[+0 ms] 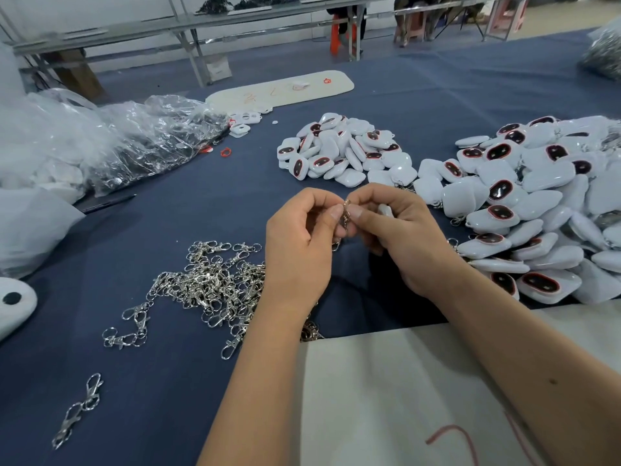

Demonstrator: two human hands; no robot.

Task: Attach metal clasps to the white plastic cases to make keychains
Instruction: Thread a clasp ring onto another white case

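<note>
Above the blue tabletop point(188, 210), both hands pinch: left hand point(299, 243) the small, slippery silver metal clasp point(345, 215), right hand point(400, 230) the light, rigid white plastic case point(384, 210), best held by its edges.

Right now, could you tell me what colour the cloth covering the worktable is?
The cloth is dark navy blue, seen best in the head view.

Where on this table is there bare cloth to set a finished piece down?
Bare cloth lies between the clasp pile, the plastic bags and the smaller case pile, and near the lone clasp. The right side is crowded by the big case heap.
</note>
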